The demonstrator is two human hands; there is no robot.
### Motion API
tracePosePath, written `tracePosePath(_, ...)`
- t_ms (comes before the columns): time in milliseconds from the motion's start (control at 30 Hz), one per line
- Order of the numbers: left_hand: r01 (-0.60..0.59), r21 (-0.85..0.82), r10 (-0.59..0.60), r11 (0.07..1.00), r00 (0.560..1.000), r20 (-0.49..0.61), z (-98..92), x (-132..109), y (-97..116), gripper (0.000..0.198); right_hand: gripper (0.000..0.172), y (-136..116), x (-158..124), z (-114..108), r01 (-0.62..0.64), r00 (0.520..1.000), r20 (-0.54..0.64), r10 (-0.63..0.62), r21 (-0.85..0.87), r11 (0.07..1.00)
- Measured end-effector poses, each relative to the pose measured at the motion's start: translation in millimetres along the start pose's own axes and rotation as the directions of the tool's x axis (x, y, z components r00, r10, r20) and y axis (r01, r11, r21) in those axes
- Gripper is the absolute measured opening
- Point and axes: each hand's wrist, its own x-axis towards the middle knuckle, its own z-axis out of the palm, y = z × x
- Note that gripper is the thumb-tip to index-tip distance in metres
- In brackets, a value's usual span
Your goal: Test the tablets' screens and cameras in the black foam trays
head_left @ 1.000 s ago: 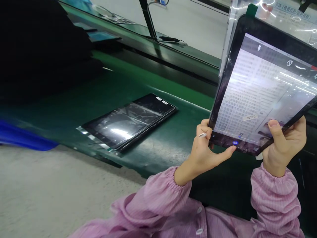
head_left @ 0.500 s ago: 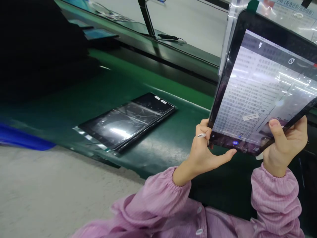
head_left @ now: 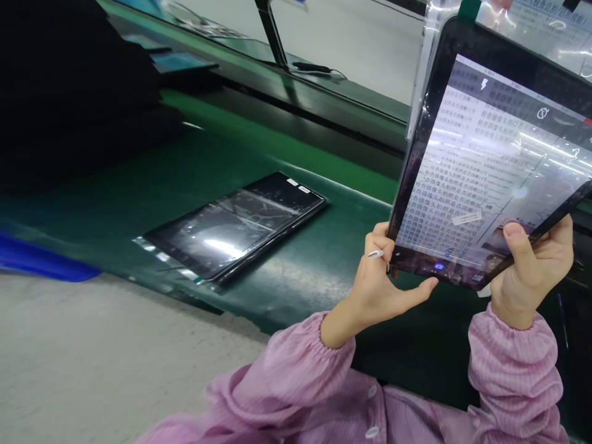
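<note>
I hold a lit tablet (head_left: 485, 160) up at the right, its screen showing rows of text under glossy film. My left hand (head_left: 386, 280) grips its lower left corner, thumb stretched along the bottom edge beside a small blue on-screen button. My right hand (head_left: 531, 271) is closed round the lower right edge, thumb pressed on the screen. A small white sticker sits on the glass near that thumb. A second tablet (head_left: 235, 225), dark and wrapped in clear film, lies flat on the green conveyor belt (head_left: 314, 265) to the left of my hands.
A grey bench surface (head_left: 92, 364) runs along the near side of the belt. A dark bulky shape (head_left: 69, 80) fills the upper left, with a blue object (head_left: 41, 259) at the left edge. A black stand post (head_left: 272, 34) and cable sit beyond the belt.
The text on the held tablet's screen has sharpened into focus. The tablet on the belt has shifted slightly left in view. My hands keep the same grip.
</note>
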Motion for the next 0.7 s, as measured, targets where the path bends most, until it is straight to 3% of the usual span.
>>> tracePosePath(200, -0.073, 0.047, 0.073, 0.996, 0.997, -0.003, -4.2, 0.9, -0.4, 0.073, 0.024, 1.8, 0.9, 2.6, -0.092, 0.995, -0.032, 0.098, 0.143, 0.985)
tracePosePath(333, 0.013, 0.026, -0.013, 1.0, 1.0, 0.015, -2.2, -9.6, -0.3, 0.064, 0.04, 7.7, -9.3, -1.2, -0.236, 0.96, -0.116, 0.256, 0.162, 0.958)
tracePosePath(433, 0.148, -0.016, -0.147, 0.989, 0.987, 0.059, 4.1, -25.9, -5.3, 0.06, 0.05, 17.4, -25.2, -17.7, -0.373, 0.902, -0.164, 0.4, 0.17, 0.912)
tracePosePath(533, 0.32, 0.03, -0.32, 0.947, 0.933, 0.166, 11.9, -42.8, -19.5, 0.057, 0.051, 25.5, -42.3, -42.2, -0.514, 0.828, -0.161, 0.537, 0.164, 0.842)
tracePosePath(600, 0.367, 0.118, -0.385, 0.923, 0.876, 0.29, 15.5, -53.2, -33.3, 0.052, 0.051, 26.9, -52.6, -57.5, -0.569, 0.792, -0.175, 0.585, 0.138, 0.811)
tracePosePath(700, 0.289, 0.111, -0.306, 0.951, 0.824, 0.477, 15.5, -68.6, -55.0, 0.047, 0.056, 21.2, -64.4, -75.6, -0.594, 0.755, -0.262, 0.6, 0.113, 0.797)
